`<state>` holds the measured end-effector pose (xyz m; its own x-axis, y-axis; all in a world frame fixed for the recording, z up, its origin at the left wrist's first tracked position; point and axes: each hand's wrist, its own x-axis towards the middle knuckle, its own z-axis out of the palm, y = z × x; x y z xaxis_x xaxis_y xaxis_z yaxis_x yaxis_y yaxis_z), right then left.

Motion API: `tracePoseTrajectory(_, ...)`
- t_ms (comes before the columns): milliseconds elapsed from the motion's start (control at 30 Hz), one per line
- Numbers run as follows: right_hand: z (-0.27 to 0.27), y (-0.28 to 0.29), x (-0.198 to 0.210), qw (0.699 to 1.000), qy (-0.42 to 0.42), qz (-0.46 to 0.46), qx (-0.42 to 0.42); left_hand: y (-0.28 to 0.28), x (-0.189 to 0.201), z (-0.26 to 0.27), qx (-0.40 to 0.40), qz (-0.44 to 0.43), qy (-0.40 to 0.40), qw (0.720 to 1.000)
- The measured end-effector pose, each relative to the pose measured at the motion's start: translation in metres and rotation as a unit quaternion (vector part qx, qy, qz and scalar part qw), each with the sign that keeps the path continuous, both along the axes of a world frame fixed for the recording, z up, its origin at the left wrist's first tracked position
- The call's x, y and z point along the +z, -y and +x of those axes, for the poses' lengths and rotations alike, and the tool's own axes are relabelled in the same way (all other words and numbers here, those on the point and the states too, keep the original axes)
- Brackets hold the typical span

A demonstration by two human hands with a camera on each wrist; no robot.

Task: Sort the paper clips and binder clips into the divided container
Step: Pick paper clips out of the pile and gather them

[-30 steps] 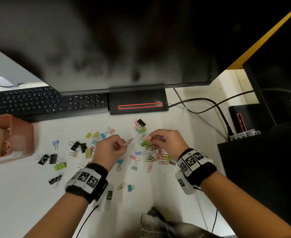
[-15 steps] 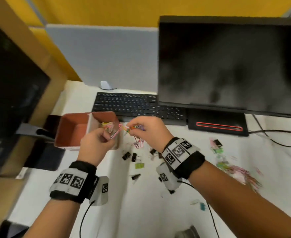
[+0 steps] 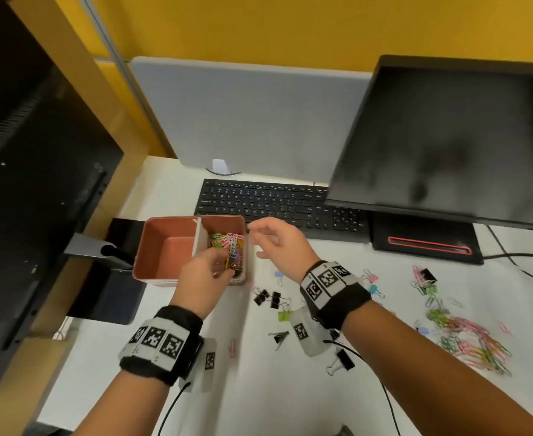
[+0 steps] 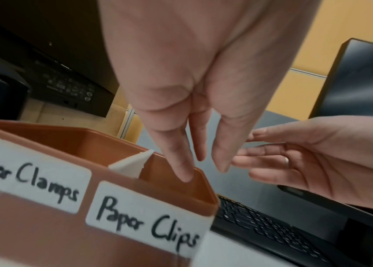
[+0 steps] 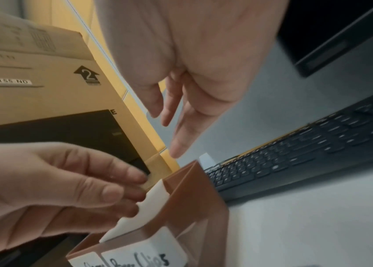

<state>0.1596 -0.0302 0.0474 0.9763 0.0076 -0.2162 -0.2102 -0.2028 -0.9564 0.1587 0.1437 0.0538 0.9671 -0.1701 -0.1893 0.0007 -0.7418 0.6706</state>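
The brown divided container stands at the desk's left, split by a white divider. Its right compartment, labelled "Paper Clips", holds coloured paper clips; the left one, labelled "Paper Clamps", looks bare. My left hand hovers over the right compartment's front, fingers pointing down and holding nothing. My right hand hangs just right of the container, fingers loosely spread and holding nothing. A heap of loose paper clips lies far right. Binder clips are scattered mid-desk.
A black keyboard lies right behind the container. A monitor on its stand base fills the back right, with cables beside it. Another monitor's back and its stand crowd the left. A pink paper clip lies nearer me.
Both hands carried paper clips from the heap on the right over to the container. The clips have left the fingers, and both hands now hang open at the right compartment.
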Motion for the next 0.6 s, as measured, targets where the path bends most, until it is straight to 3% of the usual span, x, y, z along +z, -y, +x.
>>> tracePoseTrajectory(133, -0.040, 0.045, -0.004, 0.997, -0.010, -0.074, -0.037, 0.014, -0.007, -0.034, -0.036, -0.037, 0.000, 0.999)
tracePoseTrajectory(300, -0.074, 0.074, -0.025, 0.979, -0.079, -0.185, 0.029, 0.007, -0.047, -0.065, -0.018, 0.079, -0.089, 0.993)
tracePoseTrajectory(467, -0.057, 0.050, -0.040, 0.962, -0.058, -0.243, 0.108, -0.019, -0.081, -0.074, 0.027, 0.124, -0.161, 0.979)
tracePoseTrajectory(600, -0.023, 0.011, -0.050, 0.933, -0.042, -0.307, 0.185, -0.029, -0.091, -0.074, 0.001, 0.139, -0.184, 0.973)
